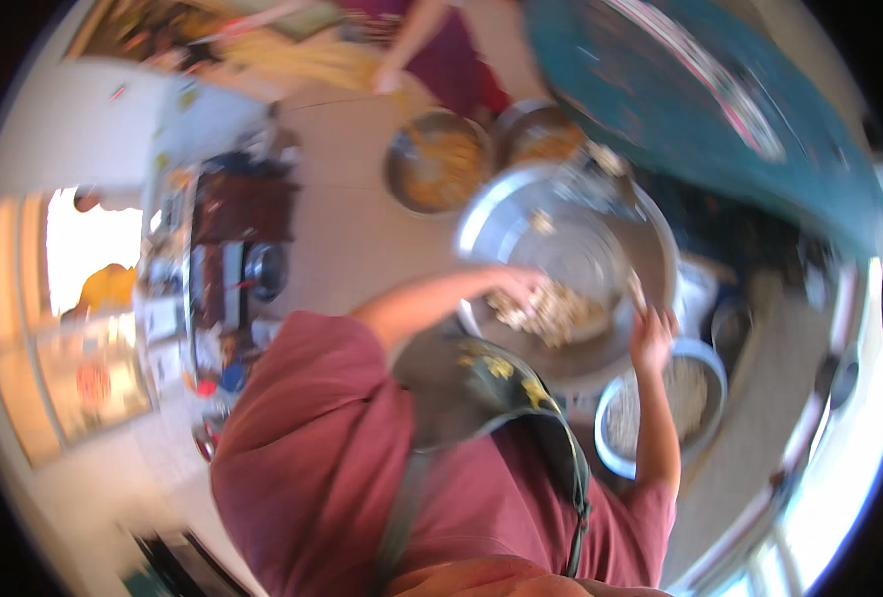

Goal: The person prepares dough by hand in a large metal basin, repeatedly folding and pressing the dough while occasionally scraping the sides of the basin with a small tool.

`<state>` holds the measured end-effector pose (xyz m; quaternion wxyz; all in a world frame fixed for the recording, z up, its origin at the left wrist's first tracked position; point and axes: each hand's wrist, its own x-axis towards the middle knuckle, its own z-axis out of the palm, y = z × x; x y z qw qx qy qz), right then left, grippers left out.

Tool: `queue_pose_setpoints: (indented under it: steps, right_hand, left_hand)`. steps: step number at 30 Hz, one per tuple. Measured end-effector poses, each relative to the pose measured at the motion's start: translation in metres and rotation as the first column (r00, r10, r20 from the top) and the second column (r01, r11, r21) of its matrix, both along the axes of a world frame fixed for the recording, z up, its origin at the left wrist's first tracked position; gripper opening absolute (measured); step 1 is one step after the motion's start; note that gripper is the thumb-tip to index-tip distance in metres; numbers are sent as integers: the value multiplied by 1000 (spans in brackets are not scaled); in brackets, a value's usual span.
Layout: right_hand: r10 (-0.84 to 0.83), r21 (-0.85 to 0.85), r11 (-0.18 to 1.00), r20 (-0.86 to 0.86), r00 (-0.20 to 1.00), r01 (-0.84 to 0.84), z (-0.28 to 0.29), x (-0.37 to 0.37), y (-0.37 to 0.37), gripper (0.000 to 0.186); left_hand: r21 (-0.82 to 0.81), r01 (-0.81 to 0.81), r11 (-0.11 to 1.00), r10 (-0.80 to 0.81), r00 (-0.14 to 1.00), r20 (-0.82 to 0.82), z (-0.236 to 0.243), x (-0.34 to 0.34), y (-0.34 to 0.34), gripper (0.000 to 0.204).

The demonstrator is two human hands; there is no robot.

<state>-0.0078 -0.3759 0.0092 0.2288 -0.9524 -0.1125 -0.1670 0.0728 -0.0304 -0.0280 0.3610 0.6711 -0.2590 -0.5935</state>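
Note:
A wide metal bowl [481,224] stands in front of me, with a pile of pale, crumbly food pieces [553,314] along its near side. My left hand [519,286] reaches over the left rim into that pile; its fingers are partly buried and blurred. At the bowl's right side is my right hand [650,336], one finger stretched upward and the others apart, with no held thing visible; motion blur hides whether it touches the metal. A small pale lump [541,221] sticks to the far inside wall of the bowl.
Two metal bowls of orange-yellow food, one left [441,169] and one right [546,144], stand beyond. A light-blue basin [715,373] of pale food stands near right. Another person's hand [387,78] is above the far left bowl. A large teal surface [700,109] fills the far right.

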Motion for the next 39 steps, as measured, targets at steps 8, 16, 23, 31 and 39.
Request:
queue_pose_setpoints:
  steps: [8,16,23,31,39]
  right_hand:
    - [2,73,997,-91,996,4,10,0,-7,17]
    - [-36,52,998,-40,999,38,5,-6,0,17]
    - [-50,58,997,-74,996,54,-1,-10,-5,18]
    - [-38,79,996,-81,996,45,-2,-13,-1,19]
    - [-47,121,991,-25,999,49,-1,-13,-5,19]
  left_hand:
    - [177,-561,809,376,724,578,-41,7,52,52]
    - [-60,-587,808,561,733,384,-119,-8,-50,64]
    - [217,208,954,-296,771,564,2,-54,-121,73]
    - [337,467,817,-552,468,690,19,-72,-69,61]
    - [260,-316,912,-144,347,927,6,16,-46,67]
